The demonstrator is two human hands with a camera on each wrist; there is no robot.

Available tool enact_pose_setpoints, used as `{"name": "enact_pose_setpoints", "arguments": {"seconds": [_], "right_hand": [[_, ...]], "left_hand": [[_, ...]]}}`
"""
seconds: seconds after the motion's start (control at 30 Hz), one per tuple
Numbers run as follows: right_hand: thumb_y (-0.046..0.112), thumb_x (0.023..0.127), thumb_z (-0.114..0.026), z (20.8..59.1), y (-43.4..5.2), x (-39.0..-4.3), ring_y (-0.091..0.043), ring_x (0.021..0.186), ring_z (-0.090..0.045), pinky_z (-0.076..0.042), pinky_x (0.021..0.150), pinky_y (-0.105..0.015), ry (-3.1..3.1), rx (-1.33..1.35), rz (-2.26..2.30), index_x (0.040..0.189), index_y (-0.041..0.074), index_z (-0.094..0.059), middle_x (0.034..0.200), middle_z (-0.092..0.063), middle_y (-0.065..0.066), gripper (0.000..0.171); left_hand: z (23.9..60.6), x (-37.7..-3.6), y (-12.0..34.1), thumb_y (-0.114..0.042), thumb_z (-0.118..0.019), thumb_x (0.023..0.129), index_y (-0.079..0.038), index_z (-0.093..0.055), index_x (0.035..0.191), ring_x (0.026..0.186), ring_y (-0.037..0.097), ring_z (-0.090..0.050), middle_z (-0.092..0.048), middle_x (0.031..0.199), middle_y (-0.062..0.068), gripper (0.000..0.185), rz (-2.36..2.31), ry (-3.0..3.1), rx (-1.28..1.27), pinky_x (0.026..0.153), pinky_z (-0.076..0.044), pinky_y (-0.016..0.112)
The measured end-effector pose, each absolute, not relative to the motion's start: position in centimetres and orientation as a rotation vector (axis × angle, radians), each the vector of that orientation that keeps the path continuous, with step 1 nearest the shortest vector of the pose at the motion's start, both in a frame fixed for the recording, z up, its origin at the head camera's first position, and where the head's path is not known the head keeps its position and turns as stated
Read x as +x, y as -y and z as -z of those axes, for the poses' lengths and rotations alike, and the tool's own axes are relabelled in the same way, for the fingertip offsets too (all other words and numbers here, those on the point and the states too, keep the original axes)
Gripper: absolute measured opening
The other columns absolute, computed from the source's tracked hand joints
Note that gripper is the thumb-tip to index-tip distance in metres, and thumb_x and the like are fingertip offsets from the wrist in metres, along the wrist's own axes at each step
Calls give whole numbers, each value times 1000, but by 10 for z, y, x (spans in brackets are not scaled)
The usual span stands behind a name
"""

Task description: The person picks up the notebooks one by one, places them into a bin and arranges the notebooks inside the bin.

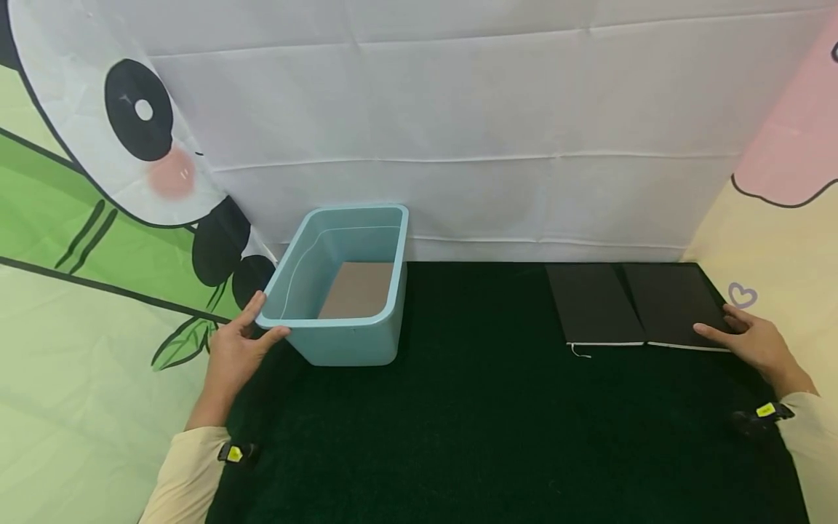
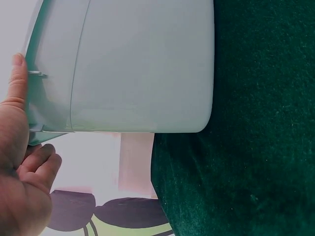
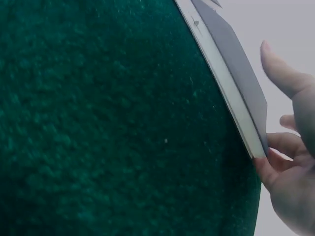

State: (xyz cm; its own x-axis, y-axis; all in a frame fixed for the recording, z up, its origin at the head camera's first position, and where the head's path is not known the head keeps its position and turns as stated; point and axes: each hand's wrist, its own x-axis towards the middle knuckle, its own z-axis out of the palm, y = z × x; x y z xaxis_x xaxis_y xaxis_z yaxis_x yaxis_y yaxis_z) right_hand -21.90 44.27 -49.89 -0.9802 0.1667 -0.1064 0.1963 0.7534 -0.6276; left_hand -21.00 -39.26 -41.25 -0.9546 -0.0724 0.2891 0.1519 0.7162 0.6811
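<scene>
The left hand [image 1: 238,356] grips the bin [image 1: 347,343] at its near left corner, thumb along the front of the rim, other fingers round the side. The right hand [image 1: 759,342] is well to the right of the bin, thumb spread away from the fingers, touching the near right corner of the right book [image 1: 674,306]. 2 black books lie side by side on the bench [image 1: 484,422], right of the bin; the left book [image 1: 592,302] is the nearer to it.

The step in hand looks like steadying the bin and squaring the right book. Best, I judge, to keep the left hand light on the rim so the bin does not tip, and to push the right book low and evenly, so the wedge between the covers closes without the left book sliding toward the bin.

Only the head view shows the brown piece [image 1: 360,291] inside the bin. The left wrist view adds a small rib [image 2: 37,73] under the bin's rim; the right wrist view shows the right thumb clear of the cover.
</scene>
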Motion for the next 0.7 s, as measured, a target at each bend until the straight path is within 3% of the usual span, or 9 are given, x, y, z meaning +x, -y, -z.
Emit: {"name": "enact_pose_setpoints", "arguments": {"seconds": [0.3,0.7], "right_hand": [[57,96,-64,503,-442,-221,-72,132,-22,-27,101,-81,-2940,307,856,153,-17,-8,145,-18,-52,109],[58,92,-70,492,-428,-221,-70,136,-18,-25,105,-80,-2899,446,928,154,-13,-18,148,-17,-49,107]], "left_hand": [[414,-208,393,-42,-75,92,-24,-33,159,144,42,-40,-29,165,4,81,1084,2632,-47,107,-40,62],[413,-205,393,-44,-74,92,-26,-30,160,144,46,-39,-27,165,3,83,1093,2648,-27,107,-38,66]]}}
